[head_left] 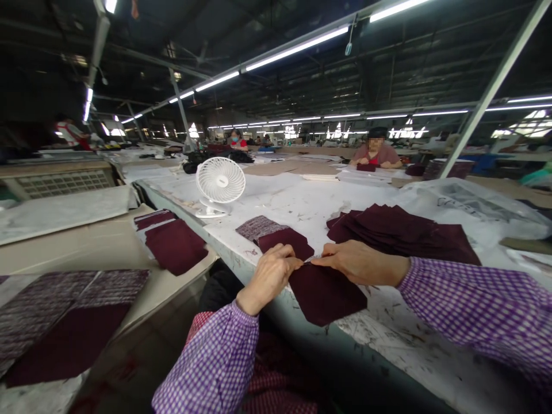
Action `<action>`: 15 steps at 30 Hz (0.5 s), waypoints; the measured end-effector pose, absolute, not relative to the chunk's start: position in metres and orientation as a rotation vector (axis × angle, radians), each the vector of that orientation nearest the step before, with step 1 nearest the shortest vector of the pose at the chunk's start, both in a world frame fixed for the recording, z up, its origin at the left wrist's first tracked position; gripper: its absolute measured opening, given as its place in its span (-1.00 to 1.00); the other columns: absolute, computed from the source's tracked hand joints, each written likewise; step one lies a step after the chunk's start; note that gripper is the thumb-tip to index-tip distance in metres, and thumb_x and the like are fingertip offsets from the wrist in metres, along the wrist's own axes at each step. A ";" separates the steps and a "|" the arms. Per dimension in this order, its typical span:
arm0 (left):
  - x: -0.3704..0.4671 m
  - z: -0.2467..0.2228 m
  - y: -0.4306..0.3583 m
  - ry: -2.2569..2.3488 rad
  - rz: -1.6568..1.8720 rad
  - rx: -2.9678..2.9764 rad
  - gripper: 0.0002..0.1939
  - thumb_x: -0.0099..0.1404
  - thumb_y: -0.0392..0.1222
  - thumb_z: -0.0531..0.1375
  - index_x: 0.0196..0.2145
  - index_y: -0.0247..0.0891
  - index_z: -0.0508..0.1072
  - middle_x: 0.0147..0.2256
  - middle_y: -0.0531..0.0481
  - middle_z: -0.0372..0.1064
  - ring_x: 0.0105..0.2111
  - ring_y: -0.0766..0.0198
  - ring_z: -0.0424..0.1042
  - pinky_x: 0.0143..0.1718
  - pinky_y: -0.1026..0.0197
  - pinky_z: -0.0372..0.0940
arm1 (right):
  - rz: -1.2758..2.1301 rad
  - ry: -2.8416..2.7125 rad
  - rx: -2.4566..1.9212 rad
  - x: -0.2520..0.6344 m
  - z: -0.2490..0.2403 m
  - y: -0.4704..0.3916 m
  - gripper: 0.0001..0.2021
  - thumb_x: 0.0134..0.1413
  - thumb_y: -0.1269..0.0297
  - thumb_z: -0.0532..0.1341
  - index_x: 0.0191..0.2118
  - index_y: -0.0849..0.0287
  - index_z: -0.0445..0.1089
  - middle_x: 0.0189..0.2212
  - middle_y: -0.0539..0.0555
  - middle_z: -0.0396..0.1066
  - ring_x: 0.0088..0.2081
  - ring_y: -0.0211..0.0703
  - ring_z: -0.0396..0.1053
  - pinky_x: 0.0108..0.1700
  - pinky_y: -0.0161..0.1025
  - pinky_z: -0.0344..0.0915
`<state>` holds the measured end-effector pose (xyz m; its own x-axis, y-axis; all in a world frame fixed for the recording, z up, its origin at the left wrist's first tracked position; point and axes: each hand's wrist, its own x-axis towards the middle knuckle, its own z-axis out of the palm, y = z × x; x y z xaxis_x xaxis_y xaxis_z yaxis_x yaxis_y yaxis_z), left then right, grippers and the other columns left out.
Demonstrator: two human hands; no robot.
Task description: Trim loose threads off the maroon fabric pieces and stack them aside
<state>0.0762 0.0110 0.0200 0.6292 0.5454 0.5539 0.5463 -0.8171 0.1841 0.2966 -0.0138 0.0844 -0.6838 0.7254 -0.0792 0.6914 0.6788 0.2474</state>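
A dark maroon fabric piece hangs partly over the near edge of the white table. My left hand pinches its top edge, and my right hand pinches the same edge a little to the right, the fingertips almost meeting. Just beyond my left hand lies another maroon piece joined to a speckled grey-maroon part. Behind my right hand is a fanned pile of maroon pieces.
A small white fan stands on the white table. Clear plastic lies at the right. More maroon pieces and speckled panels rest on the left surface. A person works across the table.
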 end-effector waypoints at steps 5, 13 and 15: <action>0.075 0.020 0.013 -0.937 -1.039 -2.899 -0.73 0.34 -0.24 0.01 -0.32 -0.23 0.51 -0.35 -0.03 0.34 -0.31 0.27 0.27 -0.29 0.23 0.20 | 0.341 2.582 1.054 0.275 0.100 -0.013 -0.42 0.02 0.55 0.03 0.17 -0.03 0.18 -0.31 0.13 0.35 -0.48 -0.27 0.28 -0.47 -0.33 -0.01; 0.050 0.022 0.013 -1.287 -1.578 -3.119 -0.81 0.28 -0.19 0.09 -0.32 -0.30 0.48 -0.34 -0.03 0.37 -0.34 0.33 0.37 -0.29 0.29 0.27 | 0.285 2.714 0.996 0.278 0.096 -0.003 -0.52 0.03 0.50 0.03 0.09 0.05 0.30 -0.37 0.12 0.34 -0.48 -0.27 0.25 -0.48 -0.32 -0.01; 0.050 0.024 0.010 -1.366 -1.581 -3.097 -0.80 0.26 -0.14 0.11 -0.29 -0.30 0.46 -0.35 -0.02 0.36 -0.37 0.33 0.36 -0.34 0.30 0.27 | 0.302 2.712 0.981 0.279 0.095 -0.002 -0.50 0.01 0.51 0.04 0.09 0.06 0.30 -0.37 0.13 0.34 -0.48 -0.27 0.24 -0.49 -0.32 -0.02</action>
<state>0.0503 0.0104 0.0239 0.4278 0.7914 0.4367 0.3174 -0.5839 0.7472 0.2788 -0.0024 0.0951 -0.7453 0.6486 -0.1545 0.5986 0.7530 0.2732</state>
